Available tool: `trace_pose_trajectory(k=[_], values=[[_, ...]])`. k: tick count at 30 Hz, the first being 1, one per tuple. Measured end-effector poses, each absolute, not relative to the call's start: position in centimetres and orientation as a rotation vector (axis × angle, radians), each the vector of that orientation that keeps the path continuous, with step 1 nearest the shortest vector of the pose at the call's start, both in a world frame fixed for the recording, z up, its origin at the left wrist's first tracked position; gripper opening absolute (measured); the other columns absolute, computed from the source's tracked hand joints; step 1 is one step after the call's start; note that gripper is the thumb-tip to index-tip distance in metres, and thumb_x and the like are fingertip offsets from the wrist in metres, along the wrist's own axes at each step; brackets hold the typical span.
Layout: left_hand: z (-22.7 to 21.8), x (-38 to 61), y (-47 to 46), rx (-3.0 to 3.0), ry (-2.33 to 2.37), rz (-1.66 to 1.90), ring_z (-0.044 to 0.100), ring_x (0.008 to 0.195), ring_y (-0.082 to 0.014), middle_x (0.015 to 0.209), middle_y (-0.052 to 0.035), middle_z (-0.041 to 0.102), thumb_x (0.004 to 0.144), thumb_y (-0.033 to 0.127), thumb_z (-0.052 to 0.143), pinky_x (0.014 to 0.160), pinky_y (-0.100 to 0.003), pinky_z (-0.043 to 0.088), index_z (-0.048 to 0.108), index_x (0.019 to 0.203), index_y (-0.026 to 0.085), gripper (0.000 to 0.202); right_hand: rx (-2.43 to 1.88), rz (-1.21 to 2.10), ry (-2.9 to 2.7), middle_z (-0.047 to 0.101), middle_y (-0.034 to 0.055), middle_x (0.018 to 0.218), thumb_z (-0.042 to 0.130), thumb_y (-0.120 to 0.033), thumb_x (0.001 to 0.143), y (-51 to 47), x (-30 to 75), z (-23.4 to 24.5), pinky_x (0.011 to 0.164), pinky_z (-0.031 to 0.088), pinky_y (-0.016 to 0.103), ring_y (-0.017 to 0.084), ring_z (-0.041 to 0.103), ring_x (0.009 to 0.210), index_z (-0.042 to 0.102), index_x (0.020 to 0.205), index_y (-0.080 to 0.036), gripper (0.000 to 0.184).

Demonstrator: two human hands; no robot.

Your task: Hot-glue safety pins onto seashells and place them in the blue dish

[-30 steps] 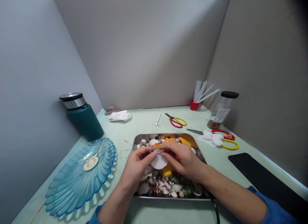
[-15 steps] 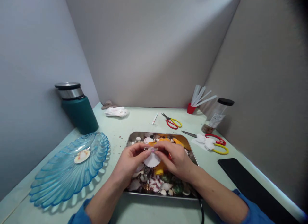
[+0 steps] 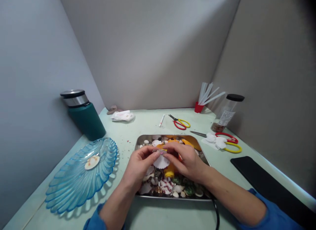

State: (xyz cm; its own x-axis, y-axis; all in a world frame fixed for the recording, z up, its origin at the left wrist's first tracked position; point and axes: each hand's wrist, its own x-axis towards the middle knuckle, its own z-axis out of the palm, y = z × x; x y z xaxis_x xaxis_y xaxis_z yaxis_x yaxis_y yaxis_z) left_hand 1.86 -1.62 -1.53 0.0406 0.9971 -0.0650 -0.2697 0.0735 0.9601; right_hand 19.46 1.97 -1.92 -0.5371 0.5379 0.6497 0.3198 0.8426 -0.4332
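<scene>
My left hand (image 3: 139, 165) and my right hand (image 3: 186, 160) meet over a steel tray (image 3: 187, 197) filled with several shells of mixed colours. Both pinch the top edge of a white scallop shell (image 3: 161, 161), fingers closed on it. A yellow-orange tool (image 3: 170, 170) shows under my right palm; whether that hand grips it I cannot tell. A blue shell-shaped glass dish (image 3: 74, 180) lies to the left with one pale shell (image 3: 92, 162) in it.
A green flask (image 3: 84, 116) stands at the back left near crumpled tissue (image 3: 122, 115). Behind the tray lie a small white tube (image 3: 162, 120) and red-yellow scissors (image 3: 181, 123). To the right are larger scissors (image 3: 227, 142), a red cup of sticks (image 3: 199, 107), a jar (image 3: 227, 113) and a black phone (image 3: 261, 177).
Both hands stay pinched on the white shell over the tray. The view swung a little left and then back; nothing on the table has moved.
</scene>
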Motion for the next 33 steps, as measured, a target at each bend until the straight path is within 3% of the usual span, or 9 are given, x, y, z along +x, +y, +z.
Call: trace_pose_trajectory(k=[16, 22, 27, 33], values=[[-1.45, 1.93, -1.57, 1.043, 1.113, 1.239, 0.054, 0.055, -0.0104, 0.062, 0.0001, 0.065, 0.065, 0.031, 0.076, 0.054, -0.020, 0.043, 0.067, 0.069, 0.013, 0.020, -0.549, 0.331, -2.260, 0.064, 0.0042, 0.079, 0.048, -0.018, 0.091, 1.84, 19.44, -1.97, 0.064, 0.043, 0.025, 0.014, 0.058, 0.069, 0.058, 0.098, -0.018, 0.012], [-1.05, 2.31, -1.77, 1.038, 1.080, 1.257, 0.058, 0.060, -0.0112, 0.068, -0.0007, 0.068, 0.062, 0.029, 0.079, 0.058, -0.020, 0.045, 0.068, 0.074, 0.014, 0.022, -0.570, 0.320, -2.195, 0.065, 0.0046, 0.082, 0.049, -0.019, 0.091, 2.17, 19.42, -1.91, 0.065, 0.045, 0.025, 0.015, 0.059, 0.072, 0.058, 0.097, -0.018, 0.011], [-1.05, 2.37, -1.61, 1.036, 1.068, 1.317, 0.060, 0.066, -0.0132, 0.076, -0.0016, 0.069, 0.065, 0.028, 0.077, 0.061, -0.021, 0.047, 0.067, 0.082, 0.016, 0.023, -0.664, 0.319, -2.137, 0.064, 0.0035, 0.077, 0.052, -0.024, 0.091, 2.07, 19.41, -1.83, 0.060, 0.045, 0.024, 0.014, 0.058, 0.064, 0.055, 0.107, -0.017, 0.018], [-1.40, 2.19, -1.73, 1.329, 1.189, 1.363, 0.060, 0.069, -0.0143, 0.078, -0.0016, 0.068, 0.074, 0.026, 0.069, 0.061, -0.020, 0.046, 0.069, 0.084, 0.018, 0.013, -0.609, 0.346, -2.170, 0.065, 0.0051, 0.084, 0.047, -0.020, 0.092, 1.95, 19.48, -1.62, 0.066, 0.045, 0.025, 0.015, 0.059, 0.072, 0.059, 0.096, -0.018, 0.012]])
